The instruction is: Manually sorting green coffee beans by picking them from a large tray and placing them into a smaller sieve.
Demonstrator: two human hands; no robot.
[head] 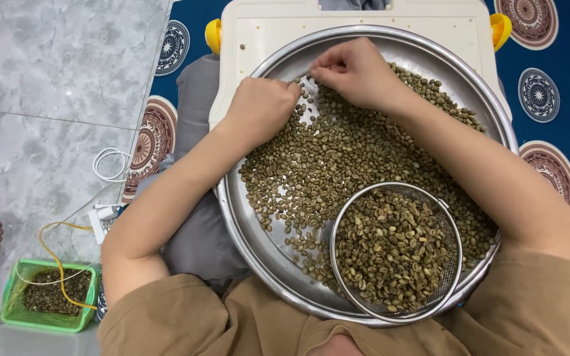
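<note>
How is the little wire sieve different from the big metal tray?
The sieve is small, made of see-through mesh and heaped full of beans; the tray is wide, solid and shiny, with beans spread thin. The sieve sits inside the tray, near the person. Both are round, metal and hold greenish beans.

The floor (54, 72) is pale grey marble-look tile with thin grout lines, glossy under soft, even light. Over it on the right lies a dark blue rug (562, 59) printed with round brown and white medallions. A white cable (110, 165) coils on the tile beside the rug's edge, near a small white plug (103, 214). A yellow cord (57, 254) runs into a green plastic basket (14, 310) at the lower left.
</note>
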